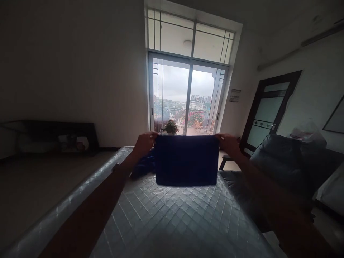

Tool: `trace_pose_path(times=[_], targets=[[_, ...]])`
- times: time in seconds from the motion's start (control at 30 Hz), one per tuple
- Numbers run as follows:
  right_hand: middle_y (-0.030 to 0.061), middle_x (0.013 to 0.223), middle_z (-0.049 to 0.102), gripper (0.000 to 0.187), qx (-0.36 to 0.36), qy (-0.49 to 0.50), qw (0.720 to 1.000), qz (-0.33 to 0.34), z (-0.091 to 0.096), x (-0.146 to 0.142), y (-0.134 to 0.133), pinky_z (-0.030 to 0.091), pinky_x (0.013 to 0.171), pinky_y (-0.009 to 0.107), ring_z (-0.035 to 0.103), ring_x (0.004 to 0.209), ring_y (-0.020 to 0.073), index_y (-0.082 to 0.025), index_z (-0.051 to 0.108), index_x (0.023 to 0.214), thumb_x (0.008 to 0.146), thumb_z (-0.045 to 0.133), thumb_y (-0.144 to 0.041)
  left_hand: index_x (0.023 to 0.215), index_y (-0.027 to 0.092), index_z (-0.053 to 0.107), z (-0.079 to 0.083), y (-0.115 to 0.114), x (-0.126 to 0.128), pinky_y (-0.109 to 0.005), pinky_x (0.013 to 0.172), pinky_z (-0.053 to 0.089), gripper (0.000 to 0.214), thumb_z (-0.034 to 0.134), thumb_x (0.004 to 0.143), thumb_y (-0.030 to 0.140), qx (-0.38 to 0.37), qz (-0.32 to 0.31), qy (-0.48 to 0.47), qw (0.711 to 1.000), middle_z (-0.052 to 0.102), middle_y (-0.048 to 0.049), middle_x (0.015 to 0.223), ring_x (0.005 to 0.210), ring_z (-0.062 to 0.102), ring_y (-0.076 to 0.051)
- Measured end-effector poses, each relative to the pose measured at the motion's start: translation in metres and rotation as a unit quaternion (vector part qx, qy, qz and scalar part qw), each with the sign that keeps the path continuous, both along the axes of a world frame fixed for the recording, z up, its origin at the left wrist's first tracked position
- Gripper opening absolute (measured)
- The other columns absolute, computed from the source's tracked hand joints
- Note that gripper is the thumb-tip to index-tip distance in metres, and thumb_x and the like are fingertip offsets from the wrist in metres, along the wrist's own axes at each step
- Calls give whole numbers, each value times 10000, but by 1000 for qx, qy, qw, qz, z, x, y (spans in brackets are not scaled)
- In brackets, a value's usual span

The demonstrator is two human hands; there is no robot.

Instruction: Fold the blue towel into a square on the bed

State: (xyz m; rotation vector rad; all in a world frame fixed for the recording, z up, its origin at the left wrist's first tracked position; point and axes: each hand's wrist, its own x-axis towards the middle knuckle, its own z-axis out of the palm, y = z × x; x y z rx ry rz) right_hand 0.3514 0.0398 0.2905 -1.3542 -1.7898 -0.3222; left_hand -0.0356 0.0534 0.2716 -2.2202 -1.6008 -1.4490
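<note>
A dark blue cloth [186,161], rectangular and stretched flat, hangs upright in front of me above the quilted grey cover [174,222]. At its upper left corner my left hand [147,140] is closed, pinching the edge. The upper right corner is pinched in my right hand [228,140], with that arm reaching far forward. Behind the cloth's left side, a crumpled heap of dark blue fabric [144,165] lies on the cover, partly hidden by the cloth and my left forearm.
To the right stands a dark padded chair [285,165] with a clear plastic bag [309,134] on top. A low dark stand [59,138] is by the left wall. Ahead are glass sliding doors [172,86] and a potted plant [170,126]; a framed door [271,107] is farther right.
</note>
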Motion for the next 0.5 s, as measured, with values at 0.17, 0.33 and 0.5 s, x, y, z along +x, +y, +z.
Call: trace_pose_path(times=[0.17,0.33,0.5], targets=[[40,947,734,347,70,98,992,42,25,9,68,520,832,349,693,784,171,-179,692,1081,933,476,-407,1049,166,659,4,69,24,-293,815,510,275,419,945,251,146,17,-127,981,688,-56,1002,748,679,-146],[76,970,731,291,28,75,997,-8,-93,37,114,513,830,352,677,843,200,-178,716,997,868,520,-350,1048,161,614,-110,105,51,-329,899,489,272,392,985,304,138,2,-68,988,655,-72,1009,954,647,-192],[55,948,719,223,-116,92,989,-16,-249,55,144,512,837,343,667,861,197,-209,701,894,792,514,-273,962,206,586,-237,116,77,-296,865,497,207,392,930,142,-13,-58,124,990,636,-63,992,948,640,-191]])
